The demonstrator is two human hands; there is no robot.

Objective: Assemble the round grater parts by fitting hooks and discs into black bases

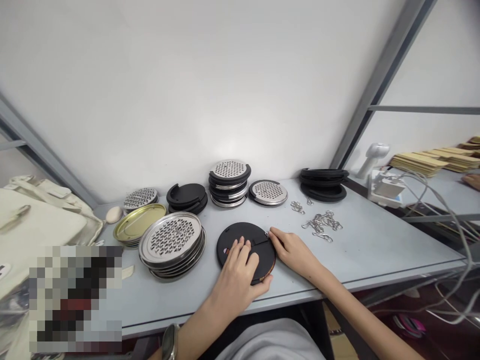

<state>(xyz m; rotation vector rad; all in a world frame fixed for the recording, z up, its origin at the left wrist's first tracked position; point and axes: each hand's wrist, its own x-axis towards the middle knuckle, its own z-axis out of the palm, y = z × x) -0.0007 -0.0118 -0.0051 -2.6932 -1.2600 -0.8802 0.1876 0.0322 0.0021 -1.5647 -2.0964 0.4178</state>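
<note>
A black round case (pixel 237 231) lies on the table in front of me, with a seam across its top and a brownish edge at the lower right. My left hand (pixel 240 267) grips it, fingers on the top face and thumb at the near edge. At the case's right edge, my right hand (pixel 287 247) pinches a small metal carabiner clip (pixel 267 234), mostly hidden by the fingers. Several loose carabiner clips (pixel 323 221) lie in a pile to the right. Left of the case stands a stack of round metal grater discs (pixel 176 237).
Gold-coloured round lids (pixel 140 222) sit at the left, near a cream bag (pixel 45 220). Along the wall are black holders (pixel 187 195), a stack of holders with graters (pixel 229 170) and black rings (pixel 323 185). Cables (pixel 450 205) hang at the right.
</note>
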